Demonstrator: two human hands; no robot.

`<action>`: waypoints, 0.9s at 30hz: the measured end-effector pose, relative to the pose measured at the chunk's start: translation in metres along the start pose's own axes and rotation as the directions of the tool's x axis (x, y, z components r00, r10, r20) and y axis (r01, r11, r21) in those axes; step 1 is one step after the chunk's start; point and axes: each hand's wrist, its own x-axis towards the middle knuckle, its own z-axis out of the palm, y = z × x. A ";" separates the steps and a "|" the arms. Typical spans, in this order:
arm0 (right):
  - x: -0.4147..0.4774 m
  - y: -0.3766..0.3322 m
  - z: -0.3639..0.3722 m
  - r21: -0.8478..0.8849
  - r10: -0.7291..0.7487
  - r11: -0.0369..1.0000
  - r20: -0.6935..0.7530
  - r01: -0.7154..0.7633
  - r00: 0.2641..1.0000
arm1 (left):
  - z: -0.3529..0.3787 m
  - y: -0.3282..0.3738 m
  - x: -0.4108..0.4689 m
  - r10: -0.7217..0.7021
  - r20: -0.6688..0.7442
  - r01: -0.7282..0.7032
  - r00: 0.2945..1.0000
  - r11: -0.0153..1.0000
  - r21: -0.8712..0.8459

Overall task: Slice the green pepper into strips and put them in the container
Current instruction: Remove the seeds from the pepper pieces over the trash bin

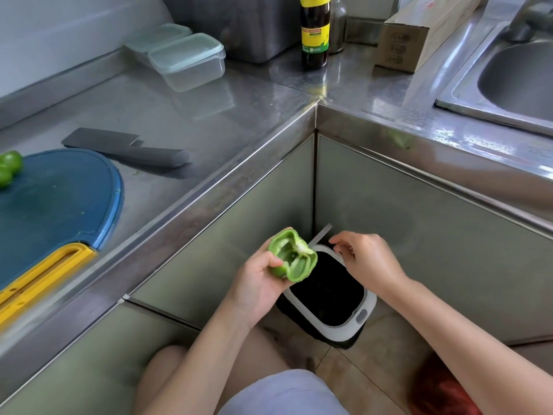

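Head: left hand [254, 284] grips pepper [294, 260]; bottle label [311, 37] unreadable.

Steel corner counter [209, 124], things on it.
Left of the left hand [257, 283]: blue cutting board [54, 205], cleaver [119, 145]; beyond it: lidded containers [188, 59], sauce bottle [314, 34], cardboard box [401, 46].

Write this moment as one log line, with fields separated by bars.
stage: pre-slicing | left hand: holds pepper half | right hand: loosely curled above bin | knife: on counter
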 end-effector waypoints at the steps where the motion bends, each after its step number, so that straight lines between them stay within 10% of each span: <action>1: 0.000 -0.001 -0.001 -0.006 -0.006 1.000 -0.006 0.006 1.000 | 0.000 -0.001 0.002 0.004 -0.011 -0.004 1.000 1.000 0.008; 12: -0.006 -0.024 -0.016 -0.091 -0.491 0.871 -0.123 0.482 0.863 | 0.003 -0.006 0.008 0.016 -0.017 -0.013 1.000 0.985 0.170; 27: -0.014 -0.049 -0.003 -0.405 -0.464 0.829 -0.118 0.384 0.878 | 0.007 -0.012 0.001 0.068 0.026 -0.073 0.997 0.961 0.267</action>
